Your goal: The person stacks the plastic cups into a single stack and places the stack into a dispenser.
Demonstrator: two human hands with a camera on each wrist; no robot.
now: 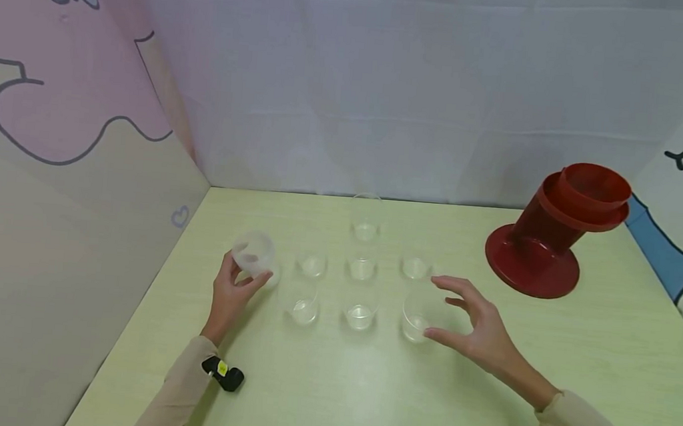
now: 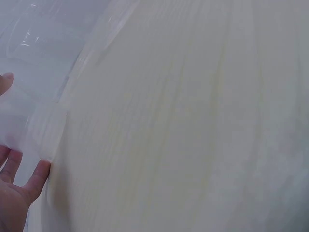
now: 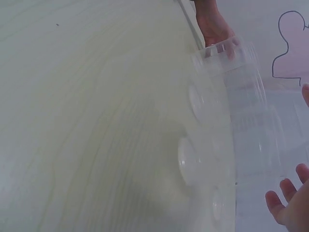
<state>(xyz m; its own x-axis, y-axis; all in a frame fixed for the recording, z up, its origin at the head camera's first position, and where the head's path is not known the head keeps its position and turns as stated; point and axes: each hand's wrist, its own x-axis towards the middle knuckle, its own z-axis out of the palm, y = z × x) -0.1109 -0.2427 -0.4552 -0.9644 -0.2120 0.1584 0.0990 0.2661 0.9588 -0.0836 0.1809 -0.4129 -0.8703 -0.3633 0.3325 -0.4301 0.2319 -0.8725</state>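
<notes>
head: seven clear cups (image 1: 361, 268) standing; left fingers (image 1: 228, 266) grip cup stack (image 1: 264, 247).

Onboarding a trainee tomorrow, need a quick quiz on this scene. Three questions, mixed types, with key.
1. True or false: the left hand holds nothing.
2. Which is nearest the right hand? A: back cup. B: front-left cup. C: front-right cup.
3. What colour is the round-based stand beyond the right hand?

Key: 1. False; it grips at least one clear cup. 2. C. 3. Red.
</notes>
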